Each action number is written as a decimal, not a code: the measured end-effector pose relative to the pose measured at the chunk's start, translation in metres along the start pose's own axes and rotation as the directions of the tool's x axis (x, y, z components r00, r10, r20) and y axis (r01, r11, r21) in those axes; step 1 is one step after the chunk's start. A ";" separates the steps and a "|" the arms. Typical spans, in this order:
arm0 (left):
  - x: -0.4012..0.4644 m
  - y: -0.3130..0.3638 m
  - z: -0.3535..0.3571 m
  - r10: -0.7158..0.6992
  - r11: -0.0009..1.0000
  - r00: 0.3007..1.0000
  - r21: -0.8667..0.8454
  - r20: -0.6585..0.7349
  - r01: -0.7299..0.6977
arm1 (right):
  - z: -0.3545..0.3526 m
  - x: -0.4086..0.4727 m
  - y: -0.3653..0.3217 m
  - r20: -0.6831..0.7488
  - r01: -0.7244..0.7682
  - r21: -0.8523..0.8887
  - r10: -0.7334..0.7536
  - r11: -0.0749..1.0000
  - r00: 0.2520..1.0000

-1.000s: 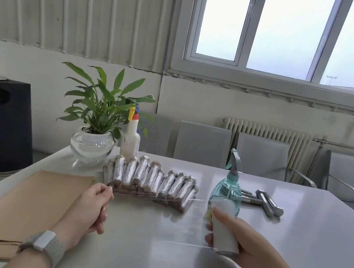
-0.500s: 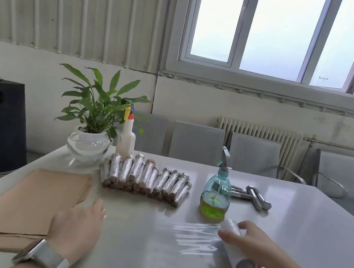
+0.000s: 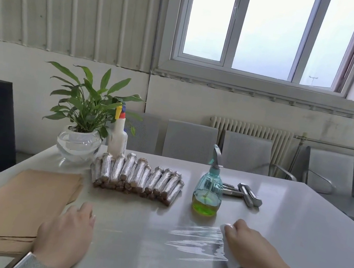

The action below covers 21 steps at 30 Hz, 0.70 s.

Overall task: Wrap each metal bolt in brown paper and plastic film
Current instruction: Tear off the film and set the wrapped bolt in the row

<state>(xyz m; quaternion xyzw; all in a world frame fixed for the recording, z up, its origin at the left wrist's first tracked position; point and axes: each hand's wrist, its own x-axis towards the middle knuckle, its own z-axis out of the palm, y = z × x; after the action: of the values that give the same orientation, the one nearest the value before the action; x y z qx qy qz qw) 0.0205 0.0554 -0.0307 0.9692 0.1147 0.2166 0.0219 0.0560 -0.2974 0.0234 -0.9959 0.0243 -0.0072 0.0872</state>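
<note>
Right now the step in hand looks like laying out a sheet of plastic film (image 3: 197, 241) on the tabletop (image 3: 296, 222). The right hand (image 3: 249, 245) lies over the film roll (image 3: 235, 266) with its fingers curled round it, and a stretch of film runs leftward from the roll, wrinkled and partly lifted. The left hand (image 3: 68, 230) rests flat on the tabletop with fingers relaxed, seemingly pinning the film's free edge, though that edge is too clear to make out for certain. To do this well, I would judge, the left hand should press firmly while the right draws the roll straight away, low to the surface, so the film lies smooth instead of bunching as it does near the roll. Film clings to itself readily, so any slack may fold over and spoil the sheet. Bare metal bolts (image 3: 246, 193) lie behind the green spray bottle (image 3: 208, 188), well apart from both hands; one of them will need fetching. The stack of brown paper (image 3: 14, 201) sits just beside the left hand, and a row of wrapped bolts (image 3: 137, 176) lies in front of the potted plant (image 3: 83, 119) and white spray bottle (image 3: 118, 135).
</note>
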 end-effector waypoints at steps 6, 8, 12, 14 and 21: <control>-0.001 0.001 0.000 0.128 0.983 0.984 -0.115 -0.126 -0.142 | -0.005 -0.002 -0.004 -0.004 0.053 -0.185 -0.054 0.981 0.999; 0.000 0.000 -0.001 0.125 0.977 0.988 -0.162 -0.096 -0.139 | -0.008 -0.003 -0.001 0.019 0.068 -0.287 -0.066 0.955 0.998; 0.003 -0.001 0.006 0.133 0.974 0.991 -0.178 -0.031 -0.137 | -0.007 -0.002 0.004 0.045 0.078 -0.330 -0.067 0.941 0.997; 0.004 0.000 0.005 0.122 0.978 0.992 -0.168 -0.023 -0.124 | -0.006 -0.002 0.005 0.055 0.075 -0.355 -0.059 0.932 0.997; 0.002 -0.004 0.004 0.122 0.978 0.992 -0.167 -0.040 -0.127 | 0.000 0.007 0.010 0.042 0.036 -0.184 -0.029 0.982 0.999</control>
<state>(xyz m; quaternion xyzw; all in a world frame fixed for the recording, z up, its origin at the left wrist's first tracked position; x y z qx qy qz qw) 0.0234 0.0598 -0.0340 0.9659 0.0354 0.2406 0.0891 0.0629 -0.3078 0.0216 -0.9999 0.0071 0.0132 -0.0050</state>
